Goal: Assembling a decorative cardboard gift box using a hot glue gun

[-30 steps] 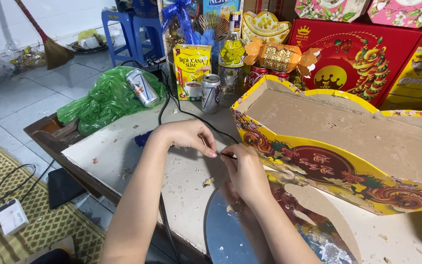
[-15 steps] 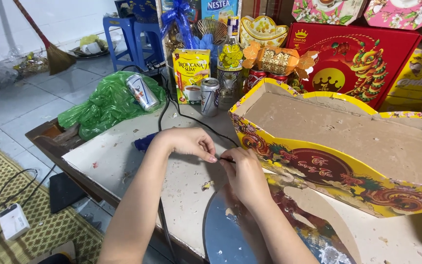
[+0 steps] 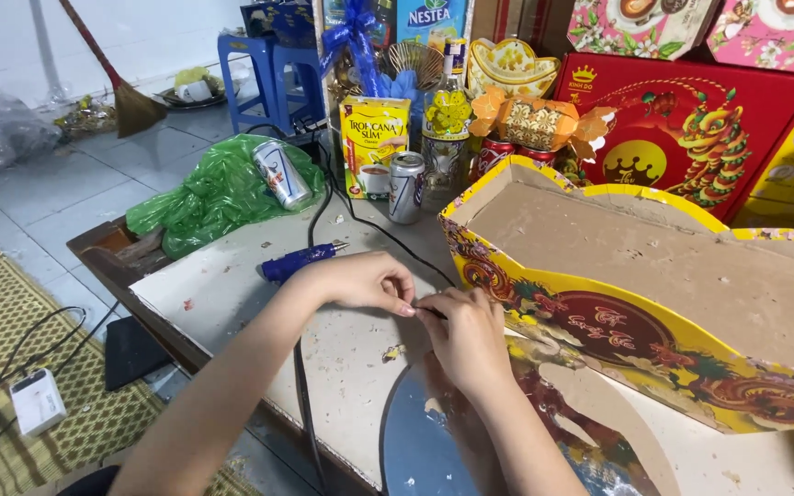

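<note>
Both hands, left hand [image 3: 360, 283] and right hand [image 3: 467, 332], pinch a thin dark strip [image 3: 429, 313] at their fingertips beside the yellow cardboard tray [image 3: 599, 317] (it could slip if either grip loosens).

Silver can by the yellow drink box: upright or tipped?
Upright. The silver can stands on its base on the table, top rim facing up, beside the yellow drink box.

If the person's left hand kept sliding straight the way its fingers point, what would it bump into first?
The left hand points rightward, its fingertips almost meeting the right hand, so that hand would likely come first. Just beyond stands the yellow decorated cardboard tray. Depth is hard to judge from this view.
</note>
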